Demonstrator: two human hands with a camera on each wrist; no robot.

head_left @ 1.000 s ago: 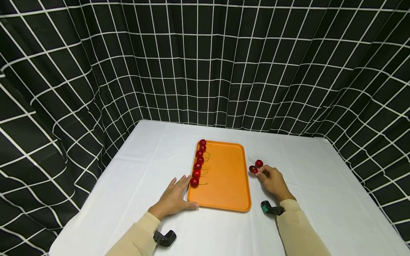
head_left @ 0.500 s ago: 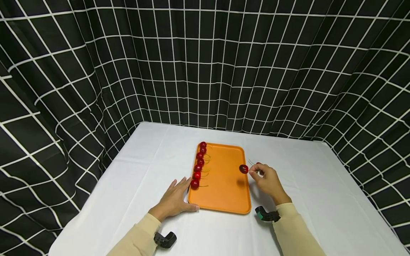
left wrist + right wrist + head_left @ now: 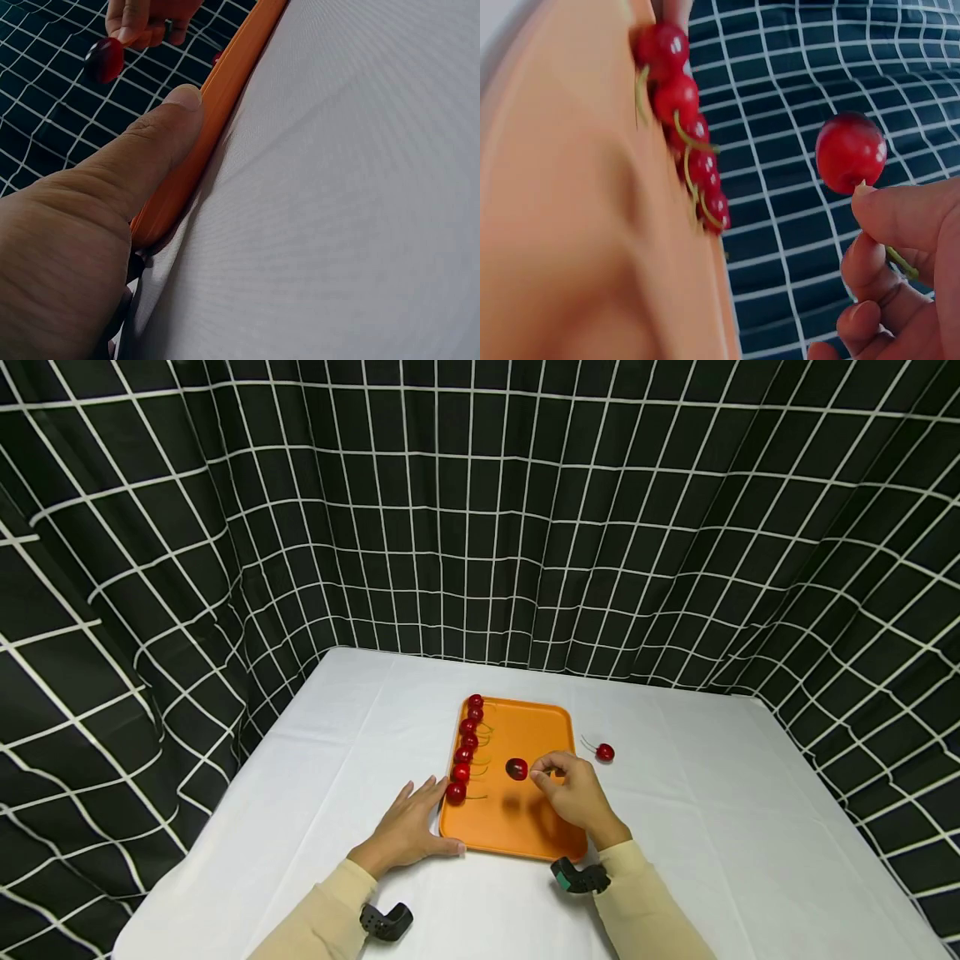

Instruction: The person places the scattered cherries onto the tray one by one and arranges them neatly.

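Thumb and fingers of my right hand (image 3: 576,789) pinch a dark red cherry (image 3: 517,768) by its green stem, above the middle of the orange tray (image 3: 517,831). The right wrist view shows that cherry (image 3: 851,152) hanging off the thumb tip, clear of the tray. Along the tray's left edge runs a row of several red cherries (image 3: 461,772), stems pointing right. My left hand (image 3: 405,827) rests at the tray's near left corner, fingers spread along the side and thumb on the front rim. Near the left fingertips lies the closest cherry (image 3: 456,792) of the row.
One more cherry (image 3: 604,752) lies on the white tablecloth (image 3: 712,827) right of the tray, stem toward the back left. A black curtain with white grid lines (image 3: 480,527) hangs behind the table and along both sides.
My right hand has lifted one of the two cherries from the cloth at the right and carried it left over the tray. The left hand stays in place.
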